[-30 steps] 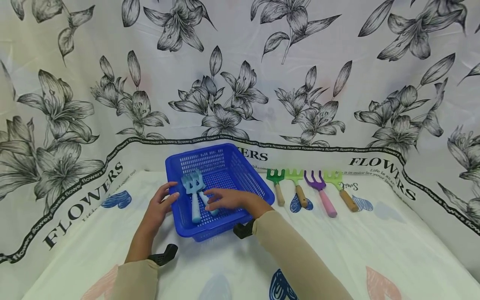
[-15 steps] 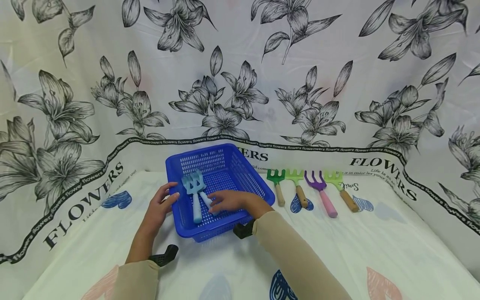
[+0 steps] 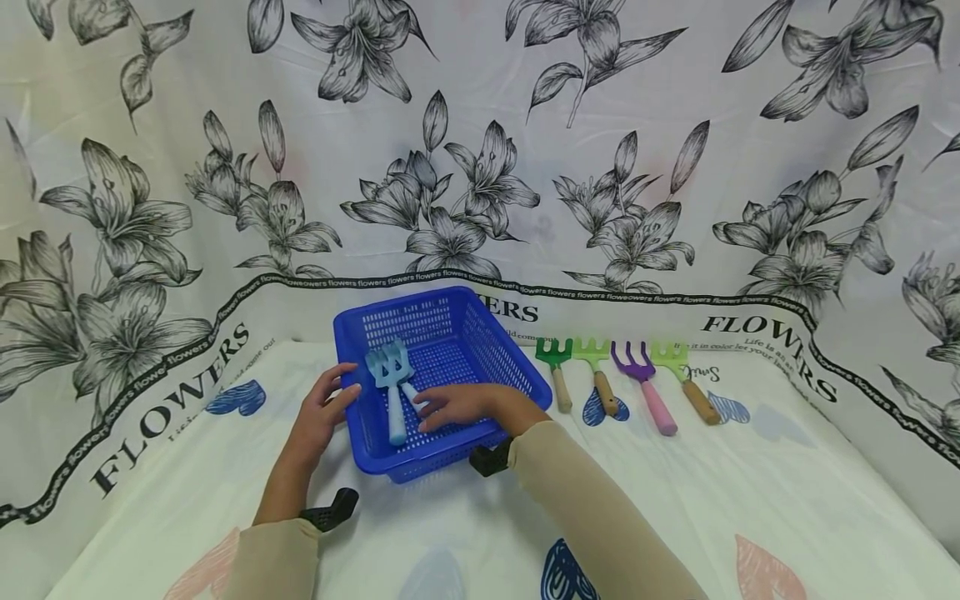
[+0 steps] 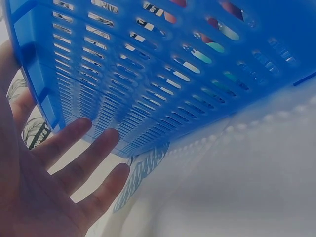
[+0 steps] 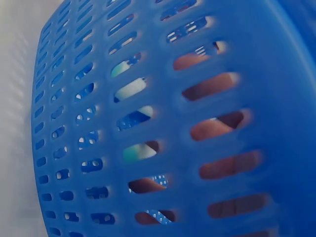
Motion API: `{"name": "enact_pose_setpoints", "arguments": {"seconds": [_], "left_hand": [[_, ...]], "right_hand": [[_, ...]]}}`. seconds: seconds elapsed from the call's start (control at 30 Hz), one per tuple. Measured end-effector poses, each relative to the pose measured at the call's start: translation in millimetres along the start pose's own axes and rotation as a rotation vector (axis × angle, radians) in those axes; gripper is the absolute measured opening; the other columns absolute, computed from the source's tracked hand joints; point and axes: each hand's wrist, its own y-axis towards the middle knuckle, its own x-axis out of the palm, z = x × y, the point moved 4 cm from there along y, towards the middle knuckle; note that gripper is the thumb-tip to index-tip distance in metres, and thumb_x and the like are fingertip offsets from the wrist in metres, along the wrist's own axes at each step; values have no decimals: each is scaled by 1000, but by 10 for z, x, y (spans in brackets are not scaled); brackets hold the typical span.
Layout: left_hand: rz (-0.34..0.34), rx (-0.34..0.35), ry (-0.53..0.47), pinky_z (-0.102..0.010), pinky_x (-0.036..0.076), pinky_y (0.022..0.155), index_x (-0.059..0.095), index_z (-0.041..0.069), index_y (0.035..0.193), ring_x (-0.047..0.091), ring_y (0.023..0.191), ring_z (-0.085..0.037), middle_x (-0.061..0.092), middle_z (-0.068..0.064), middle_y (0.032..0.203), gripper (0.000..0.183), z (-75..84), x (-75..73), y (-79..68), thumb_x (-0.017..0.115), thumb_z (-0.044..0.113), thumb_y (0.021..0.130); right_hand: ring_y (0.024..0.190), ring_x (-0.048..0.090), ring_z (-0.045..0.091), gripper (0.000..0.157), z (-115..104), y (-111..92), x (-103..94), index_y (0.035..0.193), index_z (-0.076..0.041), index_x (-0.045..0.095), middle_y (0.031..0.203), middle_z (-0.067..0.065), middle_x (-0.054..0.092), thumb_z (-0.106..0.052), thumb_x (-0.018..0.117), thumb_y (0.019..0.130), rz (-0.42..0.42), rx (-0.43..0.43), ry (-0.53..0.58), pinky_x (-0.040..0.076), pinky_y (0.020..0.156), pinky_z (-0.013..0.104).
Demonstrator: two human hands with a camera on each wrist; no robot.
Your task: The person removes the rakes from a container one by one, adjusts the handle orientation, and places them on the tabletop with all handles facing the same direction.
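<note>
Where the right-hand light-blue fork (image 3: 412, 397) lies inside the blue basket (image 3: 420, 457), its long axis runs diagonally: tines at the far left, handle slanting toward me and to the right. The handle end is therefore directed at my right hand (image 3: 455, 406), which is over the basket interior, fingers bent toward that handle. The lower handle is hidden behind my fingers; I cannot tell whether they have closed around it or only touch it. The slots in the right wrist view show fingers and pale handle parts close together, without resolving contact.

The left-hand light-blue fork (image 3: 394, 410) lies close alongside, its handle pointing almost straight toward me; the two heads are side by side, and the handles diverge. My right hand is the nearer to the slanted handle.

My left hand (image 3: 321, 415) is at the basket's left rim, fingertips against it; in the left wrist view three fingers are spread and extended beside the slotted wall, holding nothing. It sits nearer the tines than the handle ends.
</note>
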Motion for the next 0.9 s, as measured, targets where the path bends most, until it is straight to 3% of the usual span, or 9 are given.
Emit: {"name": "enact_pose_setpoints", "arguments": {"seconds": [0.2,0.5,0.77,0.9], "left_hand": [[8,-3,11,-60,38,100,35,19,148,39,131,-47,29,-22,152,59,-1,7,7,53,44,98],[10,-11,10,-59,38,101,34,19,149,39,132,-47,27,-21,153,61,1,12,-3,53,44,97],[12,0,11,-59,39,100,34,20,149,39,131,-47,28,-21,153,59,5,12,-9,53,42,98],[12,2,17,-59,39,100,35,20,148,38,132,-47,28,-21,153,61,6,15,-10,53,45,97]], "right_hand": [[133,44,22,61,22,-2,-33,147,-17,43,133,0,59,-39,62,93,65,35,18,30,111,46],[130,47,26,63,19,0,-5,146,-21,43,136,1,56,-42,63,91,30,49,7,36,107,51],[119,56,22,59,12,-12,-54,143,-21,47,125,2,64,-38,66,90,127,67,5,39,105,48],[118,58,20,58,22,-6,-38,143,-20,48,123,0,65,-37,66,91,102,64,-3,39,105,48]]}}
